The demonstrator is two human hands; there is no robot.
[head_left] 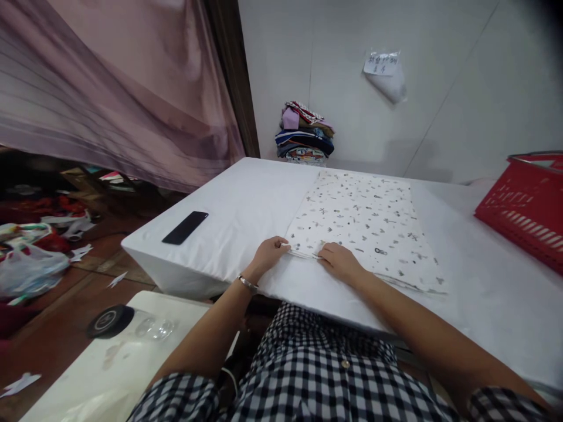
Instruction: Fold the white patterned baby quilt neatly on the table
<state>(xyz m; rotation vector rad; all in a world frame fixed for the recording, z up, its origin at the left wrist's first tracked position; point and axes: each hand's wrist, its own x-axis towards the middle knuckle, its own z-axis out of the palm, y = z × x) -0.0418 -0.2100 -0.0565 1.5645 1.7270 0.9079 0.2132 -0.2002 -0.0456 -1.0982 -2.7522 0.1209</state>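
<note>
A white cloth printed with small dark and green figures lies flat on the white-covered table. Its near edge shows more than one layer. At the near left corner, my left hand pinches the cloth between thumb and fingers. Farther right along that edge, my right hand is closed on the layered border, its fingertips curled over it; the thumb is mostly hidden. The cloth's right part lies loose beyond my right hand.
A black phone lies on the table's left side. A red plastic basket stands at the right, and folded clothes are stacked at the back wall. A lower white surface holds a black round object.
</note>
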